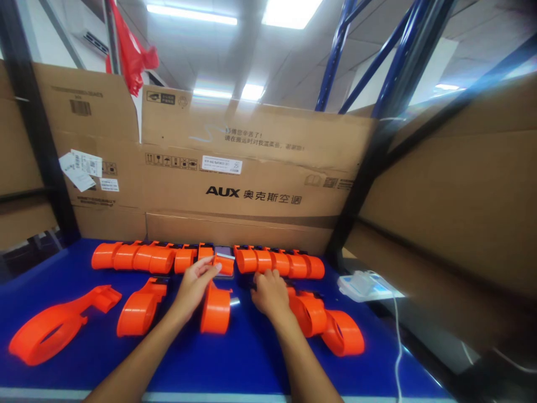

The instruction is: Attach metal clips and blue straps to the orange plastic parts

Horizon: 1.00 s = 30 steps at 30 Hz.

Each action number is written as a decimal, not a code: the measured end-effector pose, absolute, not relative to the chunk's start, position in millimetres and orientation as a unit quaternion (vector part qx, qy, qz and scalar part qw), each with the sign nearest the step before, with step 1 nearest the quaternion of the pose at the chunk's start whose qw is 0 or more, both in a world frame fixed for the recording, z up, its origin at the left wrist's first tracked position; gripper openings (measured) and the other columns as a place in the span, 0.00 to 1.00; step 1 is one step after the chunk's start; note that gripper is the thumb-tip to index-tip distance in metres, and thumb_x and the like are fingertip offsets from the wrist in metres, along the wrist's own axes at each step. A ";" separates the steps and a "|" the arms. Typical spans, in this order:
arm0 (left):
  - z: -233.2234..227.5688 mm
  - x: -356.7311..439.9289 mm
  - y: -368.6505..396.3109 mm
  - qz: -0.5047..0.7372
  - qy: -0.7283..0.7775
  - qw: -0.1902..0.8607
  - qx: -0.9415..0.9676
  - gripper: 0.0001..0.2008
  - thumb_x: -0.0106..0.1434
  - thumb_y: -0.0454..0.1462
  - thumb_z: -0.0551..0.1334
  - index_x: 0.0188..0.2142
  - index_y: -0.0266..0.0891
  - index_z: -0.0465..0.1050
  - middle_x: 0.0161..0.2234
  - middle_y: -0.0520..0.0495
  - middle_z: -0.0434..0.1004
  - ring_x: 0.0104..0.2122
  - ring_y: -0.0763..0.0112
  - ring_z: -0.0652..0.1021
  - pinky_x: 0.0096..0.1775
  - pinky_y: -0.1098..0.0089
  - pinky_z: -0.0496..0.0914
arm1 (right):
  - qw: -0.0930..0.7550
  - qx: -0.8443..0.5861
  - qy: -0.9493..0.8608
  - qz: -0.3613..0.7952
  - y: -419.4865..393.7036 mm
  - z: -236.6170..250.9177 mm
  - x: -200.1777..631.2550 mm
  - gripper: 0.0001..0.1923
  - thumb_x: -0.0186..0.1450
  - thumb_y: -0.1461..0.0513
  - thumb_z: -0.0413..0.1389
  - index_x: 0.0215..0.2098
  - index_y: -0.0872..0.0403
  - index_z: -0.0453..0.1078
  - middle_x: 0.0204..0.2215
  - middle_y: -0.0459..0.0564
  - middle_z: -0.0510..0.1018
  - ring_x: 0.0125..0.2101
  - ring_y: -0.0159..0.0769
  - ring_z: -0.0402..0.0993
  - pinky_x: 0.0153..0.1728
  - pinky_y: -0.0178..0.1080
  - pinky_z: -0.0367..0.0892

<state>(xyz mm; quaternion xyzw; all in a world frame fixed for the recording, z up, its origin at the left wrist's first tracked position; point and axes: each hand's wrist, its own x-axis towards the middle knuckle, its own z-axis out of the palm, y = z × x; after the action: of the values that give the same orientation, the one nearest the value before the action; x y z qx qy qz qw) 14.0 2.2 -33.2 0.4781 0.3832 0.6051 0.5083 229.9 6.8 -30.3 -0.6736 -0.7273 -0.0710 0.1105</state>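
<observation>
A: What lies at the back of the desk (pixel 251 358)?
B: A row of tape dispensers (pixel 201 258) before the cardboard boxes (pixel 251 168).
A: And nearer?
B: Loose dispenser parts (pixel 62 324) left, more (pixel 331 327) right, one (pixel 216 308) between both hands; a white device (pixel 364 284) far right.

Orange tape dispenser (pixel 216 308) (upright) on blue table (pixel 251 358).

- A blue-topped workbench (pixel 235 358) carries the work, its pale front edge at the bottom of the view.
- A row of orange plastic tape dispensers (pixel 268 261) lies along the back of the bench, against cardboard boxes.
- Loose orange dispensers (pixel 140 310) sit nearer the front, one flat at far left (pixel 54 327).
- A white device (pixel 363 284) with a trailing cable rests at the right edge.
</observation>
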 end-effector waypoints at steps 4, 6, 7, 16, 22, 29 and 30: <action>-33.8 14.0 2.5 0.604 0.383 0.509 0.480 0.31 0.54 0.47 0.71 0.54 0.35 0.72 0.27 0.53 0.75 0.25 0.72 0.73 0.32 0.72 0.65 | 0.144 -0.660 -0.731 -0.098 6.1 -26.4 227.8 0.11 0.60 0.59 0.60 0.38 0.57 0.76 0.41 0.64 0.77 0.47 0.56 0.69 0.46 0.48 0.61; -33.8 14.5 2.0 0.602 0.381 0.509 0.484 0.31 0.55 0.48 0.71 0.54 0.36 0.72 0.28 0.52 0.77 0.25 0.72 0.74 0.32 0.71 0.66 | 0.202 -0.655 -0.723 -0.092 6.3 -22.0 226.3 0.10 0.62 0.58 0.58 0.37 0.57 0.75 0.38 0.62 0.78 0.44 0.52 0.72 0.42 0.45 0.63; -33.8 14.9 1.5 0.601 0.378 0.511 0.485 0.31 0.54 0.48 0.71 0.54 0.36 0.72 0.29 0.51 0.78 0.25 0.72 0.74 0.33 0.71 0.66 | 0.245 -0.647 -0.718 -0.077 6.4 -20.1 225.1 0.11 0.64 0.57 0.56 0.38 0.56 0.74 0.35 0.59 0.78 0.40 0.49 0.73 0.39 0.43 0.64; -34.0 20.6 -2.0 0.590 0.397 0.519 0.474 0.30 0.54 0.49 0.70 0.52 0.38 0.73 0.31 0.49 0.80 0.25 0.71 0.76 0.33 0.71 0.69 | 0.513 -0.419 -0.748 0.050 3.8 -22.2 210.7 0.17 0.70 0.54 0.53 0.54 0.53 0.68 0.26 0.46 0.74 0.24 0.34 0.71 0.27 0.34 0.65; -32.9 24.4 -4.0 0.562 0.358 0.547 0.507 0.29 0.55 0.51 0.68 0.51 0.38 0.71 0.28 0.51 0.77 0.22 0.72 0.74 0.28 0.72 0.66 | 0.499 -0.384 -0.776 0.032 -3.9 -18.1 207.3 0.17 0.69 0.58 0.53 0.55 0.51 0.70 0.34 0.51 0.75 0.35 0.38 0.74 0.39 0.39 0.71; -28.9 27.4 -8.4 0.570 0.350 0.543 0.508 0.29 0.55 0.51 0.69 0.51 0.39 0.71 0.31 0.49 0.79 0.21 0.74 0.74 0.28 0.72 0.67 | 0.469 -0.400 -0.786 0.043 -7.5 -18.6 202.6 0.18 0.70 0.58 0.51 0.56 0.52 0.70 0.35 0.51 0.75 0.36 0.38 0.74 0.43 0.39 0.71; -28.6 27.7 -9.0 0.571 0.352 0.540 0.509 0.29 0.55 0.51 0.68 0.51 0.38 0.71 0.32 0.48 0.80 0.21 0.74 0.74 0.27 0.72 0.66 | 0.469 -0.402 -0.785 0.045 -7.3 -18.9 202.3 0.18 0.70 0.58 0.51 0.56 0.52 0.70 0.34 0.51 0.75 0.36 0.38 0.74 0.43 0.39 0.71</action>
<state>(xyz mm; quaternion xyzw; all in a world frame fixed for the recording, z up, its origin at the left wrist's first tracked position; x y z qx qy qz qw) 27.7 -9.0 -28.6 0.5095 0.3517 0.5706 0.5396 202.3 -7.3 -18.9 -0.4019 -0.7850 0.0445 0.4694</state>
